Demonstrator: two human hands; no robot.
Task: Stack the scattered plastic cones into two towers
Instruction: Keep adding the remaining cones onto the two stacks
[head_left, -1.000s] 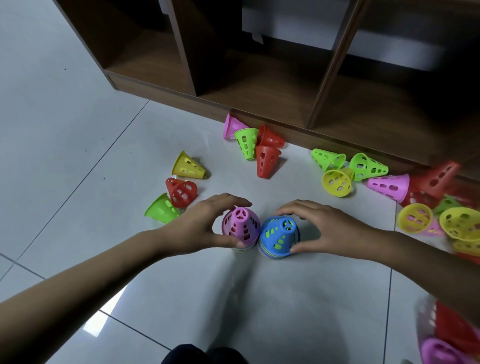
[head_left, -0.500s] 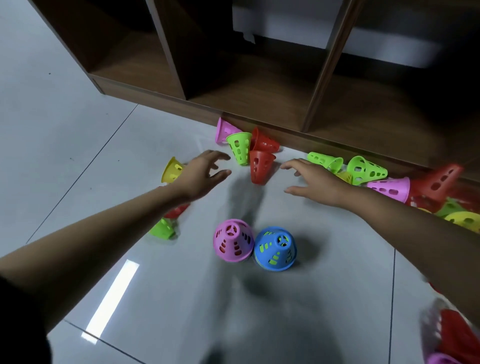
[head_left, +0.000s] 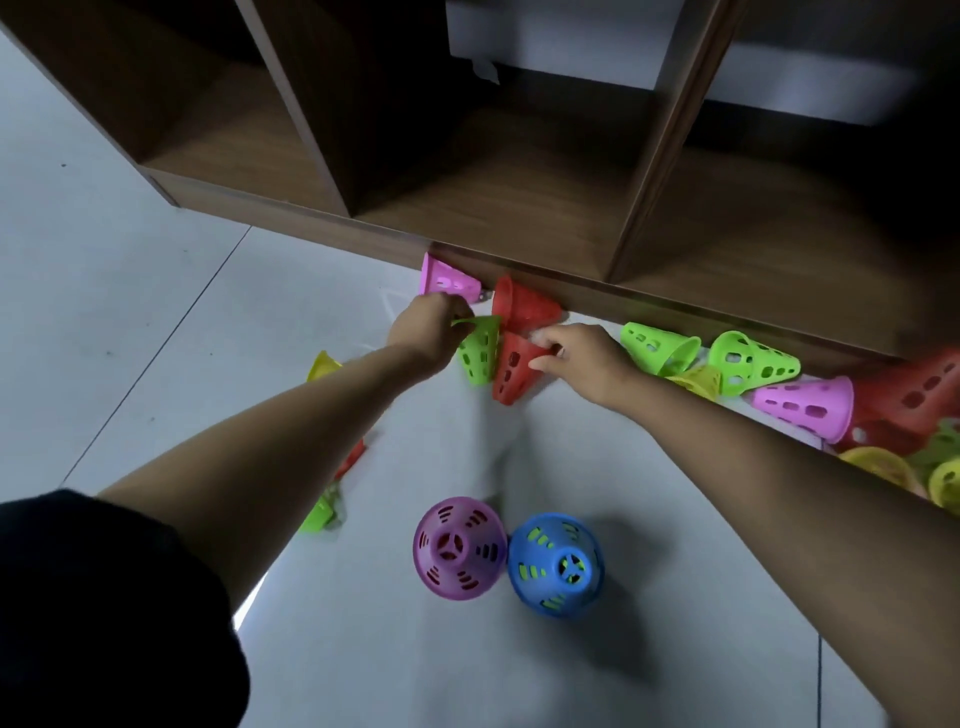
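- Left hand (head_left: 431, 332) is out at the foot of the shelf (head_left: 519, 208), fingers curled over the wide rim of a green cone (head_left: 480, 353). That's a firm grip.
- Right hand (head_left: 576, 358) sits at three o'clock of the left, thumb and fingers pinching the rim of a red cone (head_left: 511, 376).
- The hands are close but apart, each on its own cone. The two cones touch side by side, narrow ends toward six o'clock.
- At twelve o'clock of the left hand, a pink cone (head_left: 449, 280) lies on its side against the shelf base. A second red cone (head_left: 527, 309) is just beside it, at twelve o'clock of the red cone.
- At six o'clock, well apart from the hands, the pink tower (head_left: 460, 548) and blue tower (head_left: 556, 566) stand upright on the floor (head_left: 156, 312), just beside each other. Green shows through the blue one's slots.
- Out at three o'clock of the right hand, on their sides: a lying green cone (head_left: 660, 345), a yellow cone (head_left: 698, 379), a far green cone (head_left: 753, 361), a right pink cone (head_left: 805, 405) and a right red cone (head_left: 914, 395), blurred at the edge.
- At eight o'clock of the left hand, the forearm half covers a left yellow cone (head_left: 323, 364), a left green cone (head_left: 321, 512) and a red sliver (head_left: 353, 457), probably a cone too.
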